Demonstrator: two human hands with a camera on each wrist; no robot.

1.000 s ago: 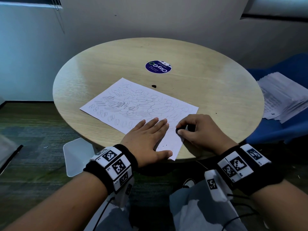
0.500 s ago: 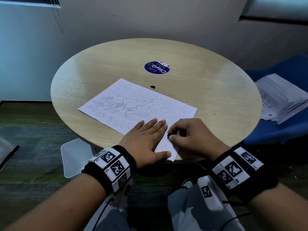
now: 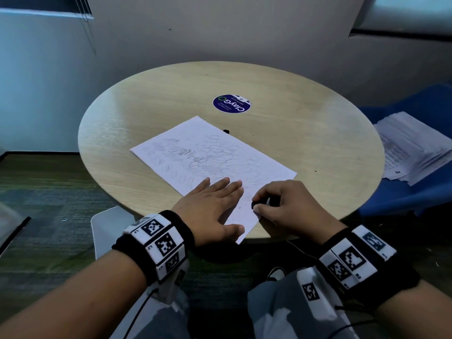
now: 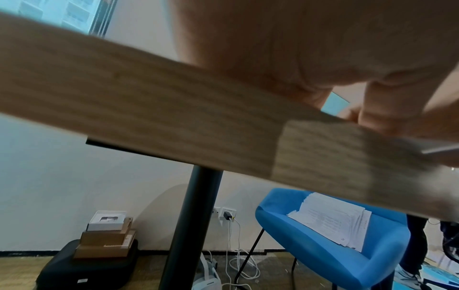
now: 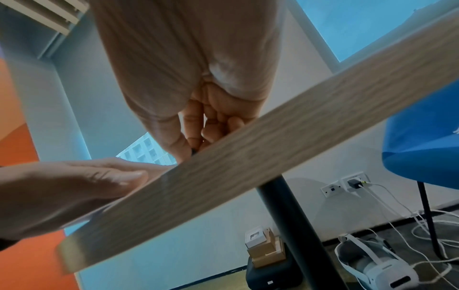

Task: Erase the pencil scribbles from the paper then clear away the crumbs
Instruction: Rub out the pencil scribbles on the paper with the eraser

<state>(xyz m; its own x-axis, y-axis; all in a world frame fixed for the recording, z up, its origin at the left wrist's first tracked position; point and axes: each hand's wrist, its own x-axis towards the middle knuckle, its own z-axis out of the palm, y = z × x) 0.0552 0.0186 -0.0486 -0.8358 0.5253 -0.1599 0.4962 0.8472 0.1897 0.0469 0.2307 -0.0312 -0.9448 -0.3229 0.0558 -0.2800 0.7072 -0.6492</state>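
Right hand (image 3: 288, 206) pinches eraser (image 3: 255, 205), barely visible wrist-side; left hand (image 3: 210, 209) flattens paper (image 3: 195, 152).

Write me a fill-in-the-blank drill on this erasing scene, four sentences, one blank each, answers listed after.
1. The left hand lies ____ on the paper, fingers straight.
2. The right hand pinches a small ____ eraser.
3. The paper rests on a ____ wooden table.
4. A stack of printed sheets sits on the ____ chair.

Answers: flat; black; round; blue
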